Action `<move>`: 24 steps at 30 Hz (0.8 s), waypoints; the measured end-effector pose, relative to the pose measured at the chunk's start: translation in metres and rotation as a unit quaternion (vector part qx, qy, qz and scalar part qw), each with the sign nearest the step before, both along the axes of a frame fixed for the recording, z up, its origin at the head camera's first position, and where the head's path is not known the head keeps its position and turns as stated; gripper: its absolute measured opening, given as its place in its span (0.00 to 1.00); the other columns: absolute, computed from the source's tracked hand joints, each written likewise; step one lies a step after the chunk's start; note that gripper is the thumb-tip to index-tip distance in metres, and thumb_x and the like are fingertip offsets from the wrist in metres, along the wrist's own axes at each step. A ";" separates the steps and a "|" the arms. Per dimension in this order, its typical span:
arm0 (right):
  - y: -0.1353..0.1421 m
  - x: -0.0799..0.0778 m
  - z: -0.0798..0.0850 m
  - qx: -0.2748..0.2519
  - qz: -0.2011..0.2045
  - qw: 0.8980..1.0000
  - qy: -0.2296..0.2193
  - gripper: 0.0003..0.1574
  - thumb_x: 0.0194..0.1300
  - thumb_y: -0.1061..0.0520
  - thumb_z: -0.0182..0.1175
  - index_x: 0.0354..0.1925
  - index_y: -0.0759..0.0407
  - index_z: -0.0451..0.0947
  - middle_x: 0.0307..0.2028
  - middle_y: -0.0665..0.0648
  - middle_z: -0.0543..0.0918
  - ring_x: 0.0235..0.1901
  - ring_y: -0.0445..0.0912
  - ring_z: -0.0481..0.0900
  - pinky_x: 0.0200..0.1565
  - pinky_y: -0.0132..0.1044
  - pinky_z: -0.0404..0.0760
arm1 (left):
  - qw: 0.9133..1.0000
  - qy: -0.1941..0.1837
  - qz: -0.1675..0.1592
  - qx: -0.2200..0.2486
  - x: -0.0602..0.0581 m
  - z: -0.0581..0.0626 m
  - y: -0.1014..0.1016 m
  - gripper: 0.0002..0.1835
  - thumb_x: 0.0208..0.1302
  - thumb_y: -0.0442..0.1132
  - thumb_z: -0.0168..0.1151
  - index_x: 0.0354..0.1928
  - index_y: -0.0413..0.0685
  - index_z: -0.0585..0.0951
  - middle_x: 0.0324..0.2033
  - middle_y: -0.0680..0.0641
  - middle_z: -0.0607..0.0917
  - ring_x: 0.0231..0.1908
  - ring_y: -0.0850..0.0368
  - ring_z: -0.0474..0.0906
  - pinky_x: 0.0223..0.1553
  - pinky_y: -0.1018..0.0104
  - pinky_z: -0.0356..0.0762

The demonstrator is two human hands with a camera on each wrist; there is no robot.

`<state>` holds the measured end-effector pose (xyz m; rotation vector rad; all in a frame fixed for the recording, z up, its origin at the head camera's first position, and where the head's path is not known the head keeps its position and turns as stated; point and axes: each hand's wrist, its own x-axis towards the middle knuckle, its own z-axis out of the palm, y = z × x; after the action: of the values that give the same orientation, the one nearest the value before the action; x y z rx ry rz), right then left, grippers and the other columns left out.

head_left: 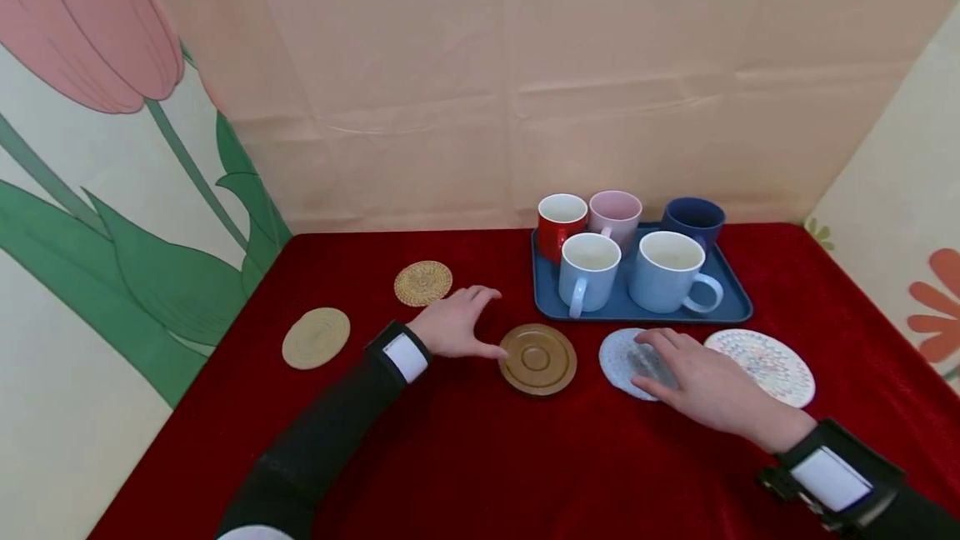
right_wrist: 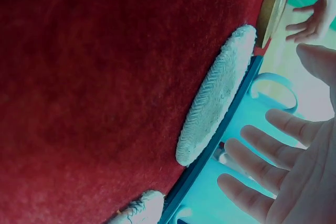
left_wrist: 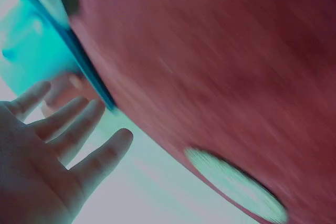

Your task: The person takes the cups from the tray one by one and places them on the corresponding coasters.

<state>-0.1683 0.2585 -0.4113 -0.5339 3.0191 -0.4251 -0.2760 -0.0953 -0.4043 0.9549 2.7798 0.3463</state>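
Our left grip point(head_left: 453, 325) is spread beside the brown coaster point(head_left: 537, 359), our right grip point(head_left: 708, 388) spread above the blue coaster point(head_left: 617, 355). We see both coasters on the bench point(head_left: 480, 465), nearer than the tray point(head_left: 546, 286).

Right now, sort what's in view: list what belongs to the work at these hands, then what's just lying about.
Likely in the work, being nearest the hands:
brown coaster, by the left hand
pale blue coaster, by the right hand

Seemingly aside for now:
leftmost tan coaster
far tan coaster
patterned white coaster
five mugs on the blue tray
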 end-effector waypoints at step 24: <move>-0.001 -0.002 0.001 -0.012 -0.008 1.000 -0.021 0.41 0.65 0.35 0.67 0.64 0.58 0.72 0.58 0.64 0.79 0.52 0.56 0.79 0.48 0.59 0.82 | 0.960 -0.065 0.273 0.018 -0.086 -0.036 -0.064 0.59 0.56 0.66 0.70 0.79 0.44 0.53 0.76 0.33 0.57 0.75 0.37 0.52 0.68 0.41 0.61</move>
<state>-0.1707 0.2576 -0.4099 -0.4978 2.9842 -0.4665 -0.3625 -0.1592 -0.4404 0.1371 2.8719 0.5133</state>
